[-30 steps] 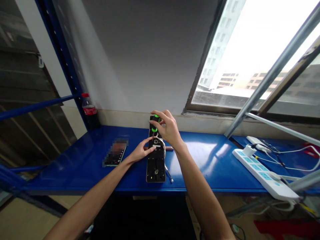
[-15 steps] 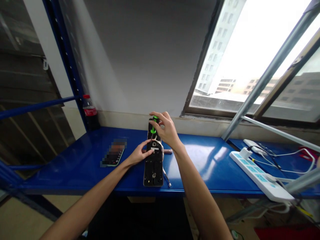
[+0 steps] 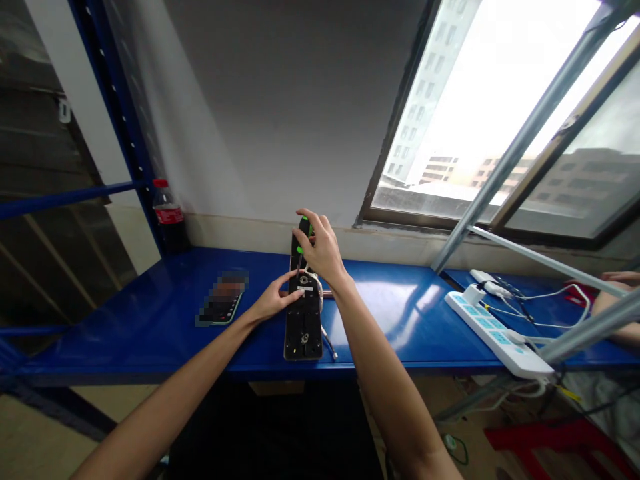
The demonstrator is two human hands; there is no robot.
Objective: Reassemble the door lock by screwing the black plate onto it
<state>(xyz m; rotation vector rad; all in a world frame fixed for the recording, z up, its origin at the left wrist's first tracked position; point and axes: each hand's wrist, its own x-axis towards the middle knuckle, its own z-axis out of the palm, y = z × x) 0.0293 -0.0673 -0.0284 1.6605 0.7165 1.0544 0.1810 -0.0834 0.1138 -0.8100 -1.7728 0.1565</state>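
Note:
A long black panel (image 3: 303, 323) of some device lies with its inner side up on the blue table, one end towards me. My left hand (image 3: 273, 301) is closed on its left edge, with the thumb on top near a white label. Above the panel's far half, my right hand (image 3: 325, 250) grips a green and black screwdriver (image 3: 301, 249). The screwdriver's shaft points down near my left fingertips; its tip is too small to make out. A white cable (image 3: 320, 293) runs along the panel's right side and ends in a small plug. A reddish-brown rod-like thing (image 3: 328, 293) pokes out on the right.
Left of the panel lies a phone (image 3: 225, 308), partly blurred. A cola bottle (image 3: 167, 217) stands in the back left corner. On the right are a white power strip (image 3: 495, 330), tangled cords and a metal post (image 3: 515, 150). Another person's arm (image 3: 617, 310) shows at the right edge.
The whole view has shifted slightly, bringing another person's arm in at the right edge. Both my hands keep their holds on the panel and the screwdriver.

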